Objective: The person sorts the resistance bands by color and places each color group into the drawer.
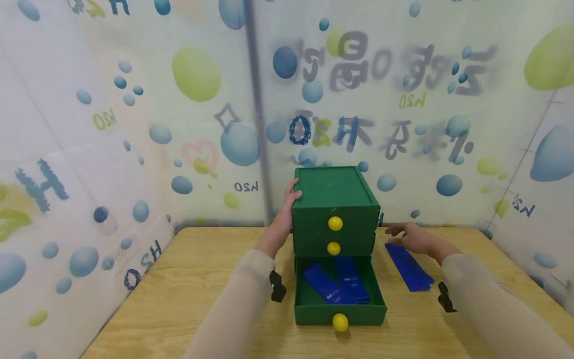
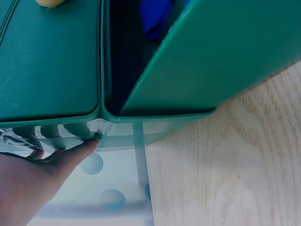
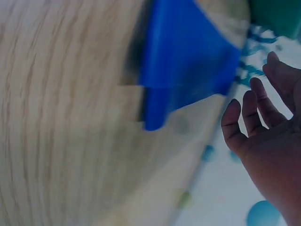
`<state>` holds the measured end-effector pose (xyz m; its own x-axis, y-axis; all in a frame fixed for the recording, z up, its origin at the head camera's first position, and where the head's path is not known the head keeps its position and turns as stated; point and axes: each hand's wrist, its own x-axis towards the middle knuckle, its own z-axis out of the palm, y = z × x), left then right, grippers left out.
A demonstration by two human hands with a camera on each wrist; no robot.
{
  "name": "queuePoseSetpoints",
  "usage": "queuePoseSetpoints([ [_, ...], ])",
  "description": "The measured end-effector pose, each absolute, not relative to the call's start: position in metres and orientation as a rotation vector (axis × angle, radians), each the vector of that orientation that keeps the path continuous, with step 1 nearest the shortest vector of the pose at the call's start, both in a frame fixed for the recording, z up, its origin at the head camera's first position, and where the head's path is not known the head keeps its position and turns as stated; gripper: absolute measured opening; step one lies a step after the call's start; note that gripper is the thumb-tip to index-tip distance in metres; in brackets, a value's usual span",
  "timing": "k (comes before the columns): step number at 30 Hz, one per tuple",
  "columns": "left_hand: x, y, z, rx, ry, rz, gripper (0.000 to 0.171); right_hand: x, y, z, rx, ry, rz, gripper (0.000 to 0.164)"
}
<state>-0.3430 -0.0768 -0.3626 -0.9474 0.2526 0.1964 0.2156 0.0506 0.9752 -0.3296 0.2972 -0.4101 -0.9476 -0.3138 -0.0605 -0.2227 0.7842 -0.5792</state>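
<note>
A green drawer cabinet [image 1: 334,189] with yellow round knobs stands on the table, its bottom drawer [image 1: 309,315] pulled out. Inside that drawer lie flat blue resistance bands [image 1: 320,281] with white print and small circles. My left hand [image 1: 282,215] rests against the cabinet's left side; the left wrist view shows its fingers [image 2: 77,155] touching the side wall. To the right of the cabinet, another blue resistance band [image 1: 408,269] lies flat on the table. My right hand [image 1: 417,239] hovers at its far end, fingers loosely bent, holding nothing, apart from the band in the right wrist view.
The wooden table [image 1: 215,279] extends to both sides of the cabinet. Behind it hangs a pale curtain [image 1: 202,124] printed with blue and green bubbles. The two upper drawers of the cabinet are closed.
</note>
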Motion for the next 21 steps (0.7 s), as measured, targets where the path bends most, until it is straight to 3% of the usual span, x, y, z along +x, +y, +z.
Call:
queuePoseSetpoints([
  [11,-0.342,-0.079,-0.356,0.511,2.289,2.056,0.064,-0.348,0.33,-0.435,-0.266,2.586,-1.09,0.054],
  [21,-0.342,-0.076,-0.359,0.483,2.279,2.081,0.064,-0.342,0.33,-0.436,-0.228,2.606,-1.071,0.046],
])
